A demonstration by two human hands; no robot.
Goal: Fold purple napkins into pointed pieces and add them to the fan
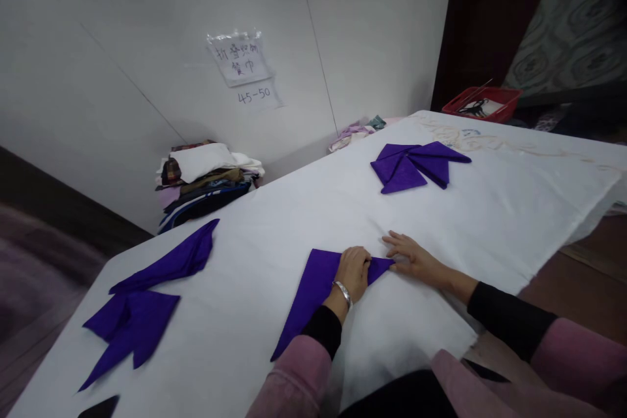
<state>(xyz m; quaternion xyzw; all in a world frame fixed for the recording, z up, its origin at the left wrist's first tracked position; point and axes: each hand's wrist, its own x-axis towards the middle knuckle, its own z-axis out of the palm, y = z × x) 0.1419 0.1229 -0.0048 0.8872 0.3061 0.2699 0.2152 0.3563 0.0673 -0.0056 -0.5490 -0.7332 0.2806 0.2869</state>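
Note:
A purple cloth napkin (306, 297) lies folded into a pointed triangular shape on the white-covered table, in front of my body. My left hand (353, 271), with a silver bangle at the wrist, rests on its upper edge with the fingers curled down onto the cloth. At the napkin's right-hand tip is my right hand (414, 260), its fingers stretched and apart, the thumb side touching the point. Part of the napkin is hidden under my left hand and sleeve.
Further back lies a purple folded napkin (404, 166); more purple cloth (134, 323) lies at left. Beyond the table are a clothes pile (208, 176) and a red basket (507, 104). Handwritten papers (242, 65) hang on the wall. A dark object (100, 407) sits at lower left.

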